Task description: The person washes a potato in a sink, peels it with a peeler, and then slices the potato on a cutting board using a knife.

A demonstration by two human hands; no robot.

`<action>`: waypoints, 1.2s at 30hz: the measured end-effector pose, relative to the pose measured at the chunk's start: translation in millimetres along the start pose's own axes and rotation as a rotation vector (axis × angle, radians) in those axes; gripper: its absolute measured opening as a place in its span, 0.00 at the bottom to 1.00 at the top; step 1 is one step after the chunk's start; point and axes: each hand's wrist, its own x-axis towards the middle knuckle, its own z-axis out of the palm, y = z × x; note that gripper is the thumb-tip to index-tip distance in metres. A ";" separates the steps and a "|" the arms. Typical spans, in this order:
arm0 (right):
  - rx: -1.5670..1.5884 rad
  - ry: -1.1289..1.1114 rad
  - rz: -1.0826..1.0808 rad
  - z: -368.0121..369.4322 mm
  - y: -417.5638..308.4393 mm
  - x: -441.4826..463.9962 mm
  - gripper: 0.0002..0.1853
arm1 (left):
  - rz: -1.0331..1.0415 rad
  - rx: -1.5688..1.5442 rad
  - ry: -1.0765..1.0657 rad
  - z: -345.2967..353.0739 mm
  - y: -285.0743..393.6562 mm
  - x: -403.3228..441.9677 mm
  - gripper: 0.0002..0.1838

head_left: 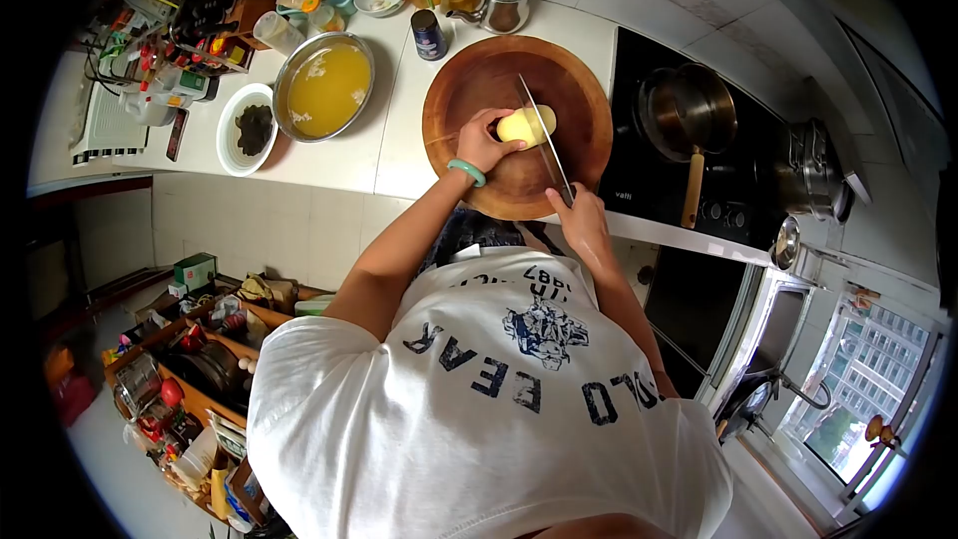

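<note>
A knife (545, 136) crosses the pale potato (518, 128) on the board (452, 90).

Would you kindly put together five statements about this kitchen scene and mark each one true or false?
1. The right hand holds the knife. True.
2. The left hand holds the pale yellow piece of food over the round wooden board. True.
3. The pan stands on that board. False: it is on the black cooktop.
4. The green bangle is on the right wrist. False: it is on the left.
5. A metal teapot stands beyond the board. True.
</note>
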 end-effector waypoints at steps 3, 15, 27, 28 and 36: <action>-0.068 0.013 0.020 1.0 -3.3 -0.3 0.22 | -0.003 0.025 0.004 -1.5 2.6 1.1 0.28; -0.109 -0.057 0.120 0.6 -21.6 24.3 0.20 | -0.031 0.063 -0.037 -6.9 8.7 5.1 0.28; -0.047 -0.142 0.230 45.0 8.6 69.5 0.18 | -0.041 0.163 -0.078 -10.3 13.8 7.2 0.28; -0.046 -0.141 0.230 45.2 9.2 71.1 0.18 | -0.037 0.152 -0.080 -10.2 14.5 7.7 0.28; 0.011 -0.060 0.206 45.1 3.9 64.8 0.16 | 0.026 0.128 -0.122 -1.5 22.2 -1.9 0.29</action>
